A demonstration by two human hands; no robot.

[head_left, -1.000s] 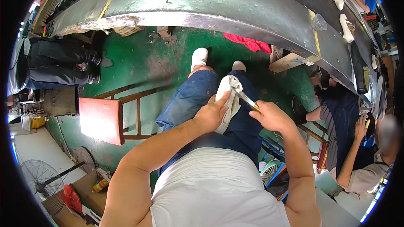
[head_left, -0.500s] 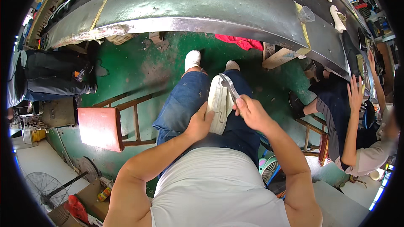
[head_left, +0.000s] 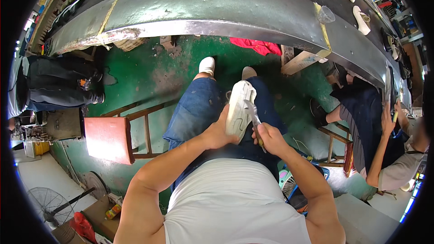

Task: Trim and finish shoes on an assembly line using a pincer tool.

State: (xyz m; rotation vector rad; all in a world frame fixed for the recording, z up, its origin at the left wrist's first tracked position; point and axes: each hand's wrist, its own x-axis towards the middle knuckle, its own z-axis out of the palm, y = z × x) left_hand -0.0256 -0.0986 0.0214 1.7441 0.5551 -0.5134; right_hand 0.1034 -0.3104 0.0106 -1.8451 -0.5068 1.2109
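The left hand (head_left: 219,132) grips a white shoe (head_left: 238,108) from the side, fingers wrapped around it, over the lap (blue jeans). The right hand (head_left: 270,138) is closed on a metal tool (head_left: 253,116), probably pliers, whose tip touches the shoe. A red stool (head_left: 107,139) stands at the left.

- One view only, from a wide fisheye camera worn on the person's head, looking steeply down over the chest and lap.
- Nearest are the white shirt and forearms rising from the lower edge; the left hand (head_left: 216,134) and right hand (head_left: 270,138) sit close, about mid-picture.
- Farther off, the green floor (head_left: 135,79) and the long grey surface (head_left: 217,7) bend along the top rim.
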